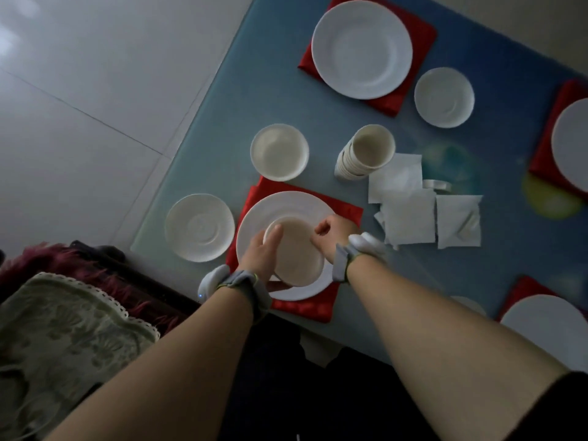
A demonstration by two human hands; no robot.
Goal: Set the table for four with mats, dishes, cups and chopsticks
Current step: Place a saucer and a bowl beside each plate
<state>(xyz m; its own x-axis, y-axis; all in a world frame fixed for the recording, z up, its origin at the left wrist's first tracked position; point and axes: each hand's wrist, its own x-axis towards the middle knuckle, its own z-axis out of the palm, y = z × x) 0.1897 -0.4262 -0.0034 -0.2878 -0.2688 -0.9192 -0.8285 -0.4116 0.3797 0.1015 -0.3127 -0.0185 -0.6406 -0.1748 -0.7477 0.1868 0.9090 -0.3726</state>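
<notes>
Both hands hold a white bowl (297,253) just over the white plate (270,214) on the near red mat (305,308). My left hand (262,254) grips the bowl's left side, thumb under the rim. My right hand (327,235) grips its right side with curled fingers. Another bowl (279,151) stands behind the mat. A saucer (199,227) lies to the mat's left. A stack of paper cups (366,152) stands mid-table. Far plate (362,49) rests on a red mat (413,43), with a saucer (444,97) beside it.
White napkins (410,205) lie spread right of the near mat. Two more plates on red mats show at the right edge (571,144) and the lower right (547,326). A chair with a cushion (63,329) stands at the table's near-left corner. The table's left edge (197,128) borders tiled floor.
</notes>
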